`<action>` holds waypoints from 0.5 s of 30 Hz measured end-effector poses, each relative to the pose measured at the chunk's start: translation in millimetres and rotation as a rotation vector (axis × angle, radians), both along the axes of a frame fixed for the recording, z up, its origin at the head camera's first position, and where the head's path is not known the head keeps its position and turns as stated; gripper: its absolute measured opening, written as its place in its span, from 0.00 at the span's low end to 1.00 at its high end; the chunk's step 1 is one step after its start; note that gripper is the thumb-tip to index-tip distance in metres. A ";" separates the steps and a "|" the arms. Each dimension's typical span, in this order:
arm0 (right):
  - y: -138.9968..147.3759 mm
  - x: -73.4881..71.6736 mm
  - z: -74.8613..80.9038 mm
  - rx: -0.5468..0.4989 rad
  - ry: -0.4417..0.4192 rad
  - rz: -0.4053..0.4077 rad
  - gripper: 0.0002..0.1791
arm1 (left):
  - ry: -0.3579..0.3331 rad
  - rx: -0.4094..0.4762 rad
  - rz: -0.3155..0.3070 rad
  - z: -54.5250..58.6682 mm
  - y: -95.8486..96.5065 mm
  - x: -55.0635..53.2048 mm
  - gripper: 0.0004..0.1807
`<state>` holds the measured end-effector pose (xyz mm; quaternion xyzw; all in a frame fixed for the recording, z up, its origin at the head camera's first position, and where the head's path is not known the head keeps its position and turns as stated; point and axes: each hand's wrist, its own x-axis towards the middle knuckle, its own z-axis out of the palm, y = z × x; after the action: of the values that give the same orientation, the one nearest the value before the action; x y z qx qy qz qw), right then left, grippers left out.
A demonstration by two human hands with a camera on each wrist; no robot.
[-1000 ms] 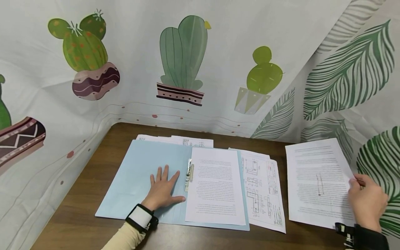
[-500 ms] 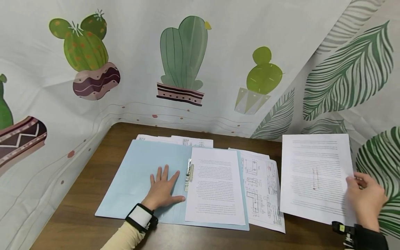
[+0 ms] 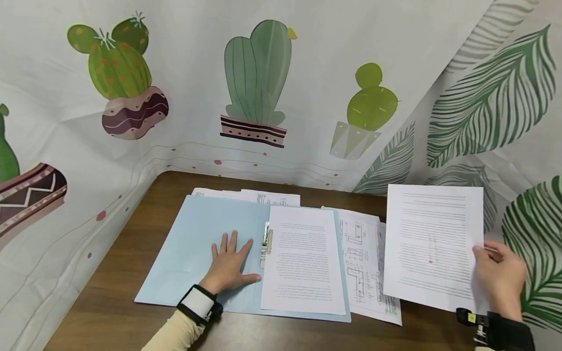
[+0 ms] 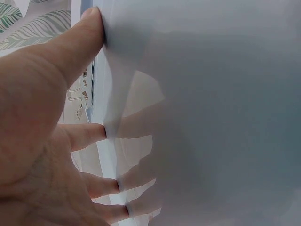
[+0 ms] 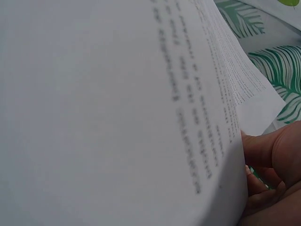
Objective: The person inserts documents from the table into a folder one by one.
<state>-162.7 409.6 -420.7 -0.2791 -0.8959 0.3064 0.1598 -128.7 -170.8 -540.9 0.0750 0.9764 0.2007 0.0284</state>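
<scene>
My left hand (image 3: 228,268) rests with spread fingers on the left cover of a light blue folder (image 3: 184,234), which lies unfolded on the table. In the left wrist view its fingertips (image 4: 94,21) touch the glossy cover. A metal clip (image 3: 265,246) runs along the folder's spine, beside a printed sheet (image 3: 305,263) lying on the right cover. To the right, my right hand (image 3: 500,275) pinches the right edge of a printed sheet of paper (image 3: 417,273) with faint reddish marks. The held sheet is raised and overlaps the drawings beside the folder in the head view.
Technical drawings (image 3: 369,292) stick out from under the folder's right side, and more papers (image 3: 272,199) show behind its back edge. The brown wooden table (image 3: 110,273) borders a cloth backdrop (image 3: 184,73) printed with cacti and leaves. Another printed sheet (image 5: 249,89) shows in the right wrist view.
My right hand has moved left with the printed sheet, bringing it upright and over the edge of the drawings. The left hand has stayed on the folder.
</scene>
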 end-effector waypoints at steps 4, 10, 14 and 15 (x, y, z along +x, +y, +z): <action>-4.9 -1.1 -5.0 -0.036 0.000 0.013 0.25 | -0.001 0.001 -0.001 0.4 -0.1 0.0 0.56; -20.2 -3.8 -15.9 -0.050 0.005 0.043 0.24 | -0.012 -0.002 0.001 -0.3 -0.1 -0.3 0.56; -33.7 -6.7 -21.6 -0.062 0.003 0.063 0.24 | -0.012 -0.002 0.002 0.8 0.2 -0.6 0.56; -36.7 -7.4 -22.8 -0.066 0.001 0.069 0.24 | -0.015 -0.005 0.002 1.5 0.4 -0.6 0.56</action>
<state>-170.0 372.9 -443.5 -0.2533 -0.8943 0.3411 0.1401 -129.3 -170.4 -539.4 0.0725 0.9767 0.1987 0.0359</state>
